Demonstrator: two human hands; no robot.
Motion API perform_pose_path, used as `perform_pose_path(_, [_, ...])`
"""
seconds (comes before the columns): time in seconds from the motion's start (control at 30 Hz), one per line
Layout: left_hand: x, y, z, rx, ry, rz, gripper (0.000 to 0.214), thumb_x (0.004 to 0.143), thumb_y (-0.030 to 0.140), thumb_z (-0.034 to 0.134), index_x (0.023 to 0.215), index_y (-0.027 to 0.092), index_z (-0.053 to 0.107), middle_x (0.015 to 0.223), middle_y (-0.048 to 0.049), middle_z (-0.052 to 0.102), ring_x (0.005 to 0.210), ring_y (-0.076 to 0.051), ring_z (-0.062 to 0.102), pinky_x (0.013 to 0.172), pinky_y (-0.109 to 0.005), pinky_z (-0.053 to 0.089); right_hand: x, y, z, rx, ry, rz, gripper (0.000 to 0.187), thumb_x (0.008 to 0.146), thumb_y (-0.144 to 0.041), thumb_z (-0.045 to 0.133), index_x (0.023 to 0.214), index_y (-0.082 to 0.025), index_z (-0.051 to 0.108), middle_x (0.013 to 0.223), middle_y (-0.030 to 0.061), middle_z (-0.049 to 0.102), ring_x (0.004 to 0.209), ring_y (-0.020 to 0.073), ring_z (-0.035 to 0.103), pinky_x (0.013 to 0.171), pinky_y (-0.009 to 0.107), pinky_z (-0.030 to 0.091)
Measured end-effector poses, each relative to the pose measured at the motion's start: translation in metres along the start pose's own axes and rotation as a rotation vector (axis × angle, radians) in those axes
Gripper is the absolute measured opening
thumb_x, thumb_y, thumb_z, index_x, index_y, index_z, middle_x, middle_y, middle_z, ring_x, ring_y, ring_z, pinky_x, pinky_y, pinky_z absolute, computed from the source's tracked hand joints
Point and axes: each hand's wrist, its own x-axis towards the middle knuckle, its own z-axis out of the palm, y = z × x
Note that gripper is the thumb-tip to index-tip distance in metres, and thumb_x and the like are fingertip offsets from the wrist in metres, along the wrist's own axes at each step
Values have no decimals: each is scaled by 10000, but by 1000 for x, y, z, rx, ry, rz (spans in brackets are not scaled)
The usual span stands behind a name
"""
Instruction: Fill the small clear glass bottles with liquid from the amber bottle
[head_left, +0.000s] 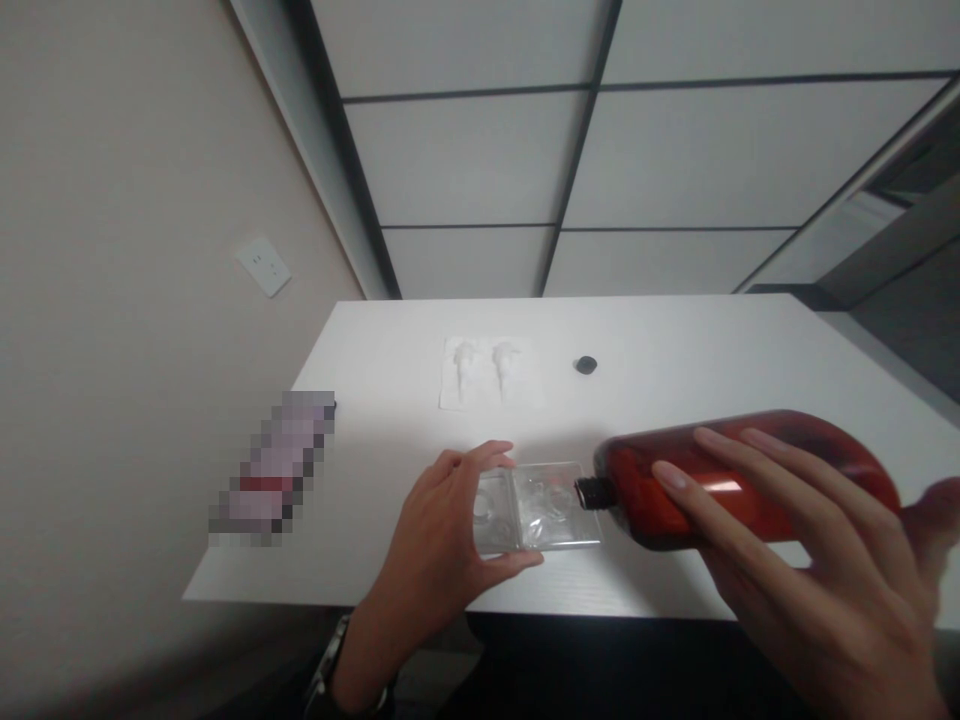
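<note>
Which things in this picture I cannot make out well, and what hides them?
In the head view:
Mosaic-blurred object: pixelation hides what it is.
Small dark round object: too small to identify.
White sheet: its two white shapes are too blurred to name.
Clear plastic tray: the left hand covers its left part.
Red-brown plastic bottle: the right hand covers its middle.
</note>
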Motion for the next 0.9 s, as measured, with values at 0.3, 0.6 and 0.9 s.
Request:
perform_pose_path(0.3, [0, -1, -1, 3, 3, 9, 910, 609, 252, 1014, 1336, 260, 467, 1386, -110, 680, 1212, -345, 660, 1036, -539, 580, 6, -7, -2, -5, -5, 21, 815, 977, -44, 551, 1623, -492, 337, 1512, 20, 638, 1223, 379, 721, 1287, 754, 134])
perform_pose_path(0.6, [0, -1, 0, 11, 2, 15, 907, 616, 267, 1008, 1337, 269, 457, 1394, -110, 678, 1212, -355, 664, 1024, -550, 583, 7, -7, -3, 1, 10, 7, 799, 977, -34, 553, 1619, -472, 365, 1537, 27, 616, 1216, 360, 727, 1296, 715, 179])
perform_pose_path(0.9, [0, -2, 0, 9, 0, 6, 889, 623, 279, 1002, 1339, 261, 475, 1393, -109, 681, 1209, -354, 665, 1026, -542, 582, 2, -5, -1, -6, 0, 31, 770, 984, -72, 574, 1599, -496, 389, 1511, 5, 639, 1245, 369, 708, 1311, 711, 113])
